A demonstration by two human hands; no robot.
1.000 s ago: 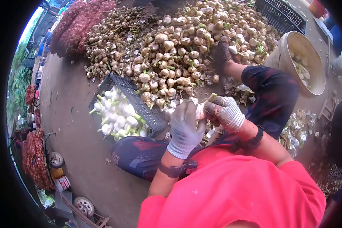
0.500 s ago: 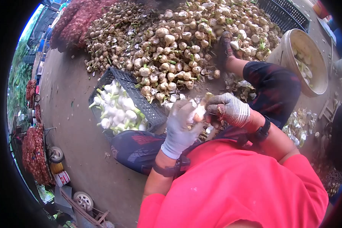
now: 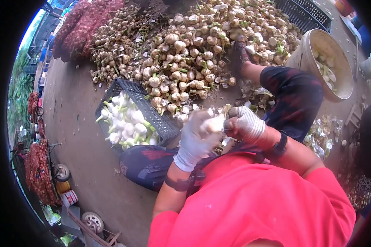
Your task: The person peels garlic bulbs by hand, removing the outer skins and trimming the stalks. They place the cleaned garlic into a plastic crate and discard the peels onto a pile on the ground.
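Left grip: my left hand (image 3: pixel 196 138) is closed around one garlic bulb (image 3: pixel 213 122).
Right grip: my right hand (image 3: pixel 245 123) pinches that bulb's skin.
Count: one crate (image 3: pixel 152 108), one bucket (image 3: pixel 305 57).

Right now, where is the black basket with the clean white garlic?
In the head view, the black basket sits on the ground left of the gloved left hand, just below the big pile of unpeeled garlic and above the person's knee.

I see a black crate (image 3: pixel 160 123) of peeled white garlic, a round basket (image 3: pixel 305 61), and red mesh sacks (image 3: pixel 76 29) beyond the unpeeled heap (image 3: pixel 193 45).
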